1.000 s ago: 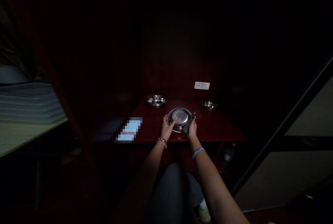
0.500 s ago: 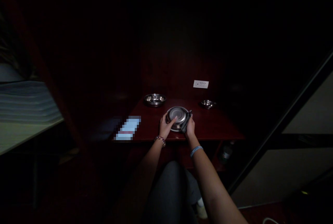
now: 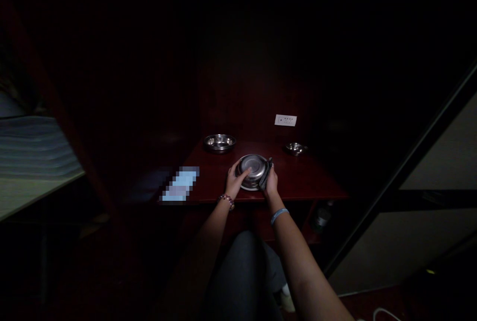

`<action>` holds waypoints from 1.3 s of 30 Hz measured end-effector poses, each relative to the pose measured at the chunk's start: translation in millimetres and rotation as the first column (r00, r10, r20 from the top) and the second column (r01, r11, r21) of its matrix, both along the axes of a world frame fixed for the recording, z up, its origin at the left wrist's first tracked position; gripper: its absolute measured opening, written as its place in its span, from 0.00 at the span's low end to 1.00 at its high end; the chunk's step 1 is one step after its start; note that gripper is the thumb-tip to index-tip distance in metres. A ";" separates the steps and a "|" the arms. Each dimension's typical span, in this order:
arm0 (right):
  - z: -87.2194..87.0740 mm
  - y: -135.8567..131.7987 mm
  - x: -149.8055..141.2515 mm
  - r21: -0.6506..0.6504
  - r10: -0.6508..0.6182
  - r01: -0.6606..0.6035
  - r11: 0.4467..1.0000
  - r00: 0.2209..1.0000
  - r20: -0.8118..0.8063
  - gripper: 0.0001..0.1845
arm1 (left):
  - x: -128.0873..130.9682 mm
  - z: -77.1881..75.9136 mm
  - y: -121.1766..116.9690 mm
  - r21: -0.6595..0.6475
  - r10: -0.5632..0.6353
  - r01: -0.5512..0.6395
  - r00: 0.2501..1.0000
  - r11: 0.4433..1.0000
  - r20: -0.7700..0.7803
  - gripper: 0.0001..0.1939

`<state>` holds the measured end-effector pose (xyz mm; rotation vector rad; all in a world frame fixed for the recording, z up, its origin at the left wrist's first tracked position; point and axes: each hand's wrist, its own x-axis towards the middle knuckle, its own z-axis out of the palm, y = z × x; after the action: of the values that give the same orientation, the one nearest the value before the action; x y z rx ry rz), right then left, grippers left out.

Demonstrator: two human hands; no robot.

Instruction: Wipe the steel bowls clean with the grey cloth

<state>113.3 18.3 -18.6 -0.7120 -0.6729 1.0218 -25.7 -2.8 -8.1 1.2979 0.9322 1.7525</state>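
Note:
A metal bowl (image 3: 253, 166) is held bottom up over the dark red table, near its front edge. My left hand (image 3: 234, 179) grips its left side, with the thumb lying across the base. On the right side, my right hand (image 3: 272, 180) is closed on a dark cloth (image 3: 265, 176), which presses against the bowl's wall. Below the bowl shows the pale rim of another round dish (image 3: 249, 189); whether the two touch cannot be made out.
A wide metal bowl (image 3: 219, 144) stands at the table's back left, a smaller one (image 3: 296, 149) at the back right. A pixelated bright rectangle (image 3: 181, 184) lies at the left front. A wall socket (image 3: 285, 120) sits behind; a bottle (image 3: 322, 216) stands under the tabletop.
The whole view has shifted slightly. Both hands keep their grip on the bowl and the cloth, with hardly any visible movement between them.

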 end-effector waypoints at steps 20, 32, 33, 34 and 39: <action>6.1 -5.0 -1.5 -0.032 -0.007 0.007 0.999 1.000 -0.005 0.21 | 0.0 -0.2 -1.9 0.006 0.037 -0.037 0.998 0.999 -0.044 0.32; 4.8 -4.5 -2.0 -0.029 -0.005 0.005 1.000 1.000 0.000 0.21 | -0.4 -4.7 3.3 0.011 0.038 -0.037 0.999 0.999 -0.038 0.32; 4.7 -4.6 -1.9 -0.028 -0.008 0.008 1.000 1.000 0.005 0.21 | -0.4 -5.9 4.4 0.008 0.044 -0.044 0.998 0.999 -0.047 0.32; 4.7 -4.6 -1.8 -0.028 -0.010 0.010 1.000 1.000 0.008 0.21 | -0.5 -7.0 5.2 0.005 0.049 -0.049 0.997 0.999 -0.056 0.32; 3.8 -2.8 -0.8 -0.031 0.000 0.000 1.000 1.000 -0.014 0.22 | -1.0 -9.1 5.9 -0.025 0.078 -0.081 0.992 0.996 -0.099 0.32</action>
<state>112.6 15.4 -14.8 -0.7313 -0.6456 1.0384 -26.7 3.1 -17.2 1.3547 1.0749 1.7417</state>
